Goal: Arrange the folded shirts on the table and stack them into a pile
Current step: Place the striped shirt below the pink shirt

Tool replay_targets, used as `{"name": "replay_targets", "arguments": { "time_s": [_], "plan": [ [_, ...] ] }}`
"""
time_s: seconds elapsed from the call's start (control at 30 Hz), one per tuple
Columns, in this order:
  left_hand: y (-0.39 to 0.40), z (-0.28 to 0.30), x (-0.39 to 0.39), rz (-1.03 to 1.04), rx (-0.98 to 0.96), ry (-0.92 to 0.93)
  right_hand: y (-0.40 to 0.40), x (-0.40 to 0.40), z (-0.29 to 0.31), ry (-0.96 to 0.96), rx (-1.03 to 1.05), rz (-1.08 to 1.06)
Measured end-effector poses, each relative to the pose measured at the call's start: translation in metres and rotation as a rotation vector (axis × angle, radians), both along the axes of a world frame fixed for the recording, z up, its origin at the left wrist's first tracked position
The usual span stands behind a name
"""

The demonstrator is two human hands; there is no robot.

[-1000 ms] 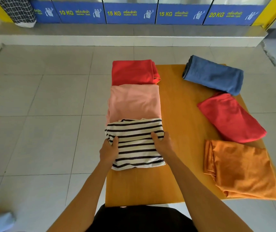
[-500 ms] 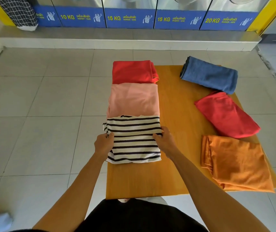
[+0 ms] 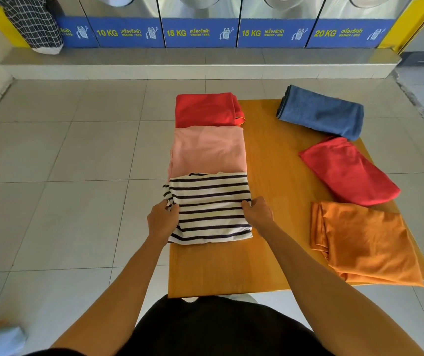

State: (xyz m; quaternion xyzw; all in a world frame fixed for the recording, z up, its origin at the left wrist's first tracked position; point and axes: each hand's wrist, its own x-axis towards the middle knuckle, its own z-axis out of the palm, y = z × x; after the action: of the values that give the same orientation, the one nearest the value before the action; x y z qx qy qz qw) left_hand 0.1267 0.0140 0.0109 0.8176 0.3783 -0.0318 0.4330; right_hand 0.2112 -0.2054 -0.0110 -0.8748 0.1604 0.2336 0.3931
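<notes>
I am gripping the striped shirt (image 3: 209, 209) at both side edges, left hand (image 3: 162, 220) and right hand (image 3: 257, 213) pinching fabric; it is lying on the surface (image 3: 277, 191), pink shirt (image 3: 208, 150) just beyond my fingers.

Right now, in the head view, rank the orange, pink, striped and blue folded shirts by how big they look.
1. Orange folded shirt, clearly largest, though nearest the camera.
2. Pink folded shirt and black-and-white striped folded shirt: too alike to rank; the striped one overlaps the pink.
3. Blue folded shirt, smallest, but farthest away.

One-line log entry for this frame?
phase: gripping | hands: left, right on striped shirt sides | pile: none yet | other shirts: flat
</notes>
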Motion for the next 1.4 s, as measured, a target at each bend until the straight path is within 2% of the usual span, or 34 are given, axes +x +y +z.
{"name": "replay_targets", "arguments": {
  "time_s": [0.1, 0.27, 0.5, 0.73, 1.1, 1.27, 1.4],
  "plan": [
    [0.0, -0.001, -0.008, -0.022, 0.034, -0.019, 0.003, -0.003, 0.006, 0.03, 0.012, -0.049],
    [-0.004, 0.009, -0.015, -0.025, 0.049, -0.048, 0.006, -0.013, 0.014, -0.07, -0.033, -0.093],
    [-0.028, 0.028, -0.006, -0.099, 0.064, -0.133, 0.003, -0.029, 0.029, -0.18, 0.088, -0.132],
    [-0.076, 0.042, -0.01, -0.276, -0.07, -0.12, -0.021, -0.058, 0.038, -0.206, 0.206, -0.149],
    [-0.158, 0.052, -0.009, -0.529, -0.218, -0.08, -0.072, -0.059, 0.035, -0.256, 0.248, -0.271],
    [-0.19, 0.054, 0.012, -0.547, -0.26, -0.02, -0.113, -0.054, 0.033, -0.251, 0.265, -0.293],
    [-0.246, 0.045, 0.033, -0.539, -0.347, 0.045, -0.182, -0.047, 0.035, -0.236, 0.207, -0.362]
  ]
}}
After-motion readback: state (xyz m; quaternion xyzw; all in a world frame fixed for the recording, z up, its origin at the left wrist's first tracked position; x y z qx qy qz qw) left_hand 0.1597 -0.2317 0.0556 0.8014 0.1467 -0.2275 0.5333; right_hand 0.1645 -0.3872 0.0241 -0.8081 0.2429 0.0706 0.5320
